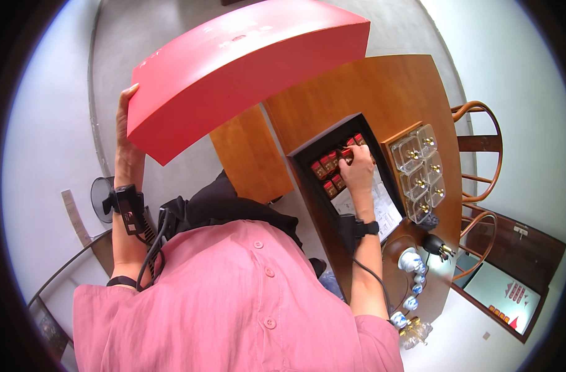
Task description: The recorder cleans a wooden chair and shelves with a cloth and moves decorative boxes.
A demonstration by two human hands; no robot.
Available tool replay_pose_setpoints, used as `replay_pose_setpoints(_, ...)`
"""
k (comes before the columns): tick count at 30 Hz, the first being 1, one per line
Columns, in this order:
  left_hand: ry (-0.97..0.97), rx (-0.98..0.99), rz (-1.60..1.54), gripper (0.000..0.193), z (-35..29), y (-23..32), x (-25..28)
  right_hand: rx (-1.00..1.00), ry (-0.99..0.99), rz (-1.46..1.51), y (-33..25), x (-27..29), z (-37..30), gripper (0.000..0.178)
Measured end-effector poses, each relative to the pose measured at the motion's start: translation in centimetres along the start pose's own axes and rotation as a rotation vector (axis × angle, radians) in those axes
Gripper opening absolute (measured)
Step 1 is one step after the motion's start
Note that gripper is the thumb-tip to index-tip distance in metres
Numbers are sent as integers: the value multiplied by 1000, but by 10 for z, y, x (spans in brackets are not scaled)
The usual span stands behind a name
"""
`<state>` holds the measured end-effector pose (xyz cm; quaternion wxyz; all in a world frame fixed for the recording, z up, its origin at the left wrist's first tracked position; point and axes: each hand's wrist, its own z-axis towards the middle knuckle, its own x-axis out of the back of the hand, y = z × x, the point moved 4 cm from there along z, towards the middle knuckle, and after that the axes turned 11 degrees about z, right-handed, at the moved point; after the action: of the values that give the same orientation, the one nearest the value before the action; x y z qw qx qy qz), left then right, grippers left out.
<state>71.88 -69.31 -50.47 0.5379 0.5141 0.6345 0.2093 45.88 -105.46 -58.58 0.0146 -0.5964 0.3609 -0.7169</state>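
Observation:
My left hand (127, 121) is closed on the left end of a large red box (252, 68), which is raised and tilted at the upper left, off the table. Most of the fingers on that hand are hidden behind the box. My right hand (358, 172) reaches into an open black box (307, 180) on the table. Its fingers are bent and pinched on a small red-and-gold packet (346, 156). Several similar packets (323, 166) stand in rows around it. A white printed sheet (382, 208) lies in the near part of the black box, under my right wrist.
Right of the black box, several clear lidded containers (413, 167) with gold knobs stand on a wooden tray (394, 146). Blue-and-white teaware (410, 260) and a dark pot with tea tools (436, 247) sit nearer on the wooden table (382, 87). Wooden chairs (490, 149) stand beyond its right edge.

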Motion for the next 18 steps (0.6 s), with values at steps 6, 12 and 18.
replay_pose_setpoints(6,14,36,18,25,3,-1,8,-57,119,183,-9,13,-4,29)
replay_pose_setpoints(12,-24,75,68,34,5,-4,-10,91,80,154,-6,-2,-24,22)
replay_pose_setpoints(18,-124,130,215,42,5,-17,-57,117,116,122,-1,9,-40,27)
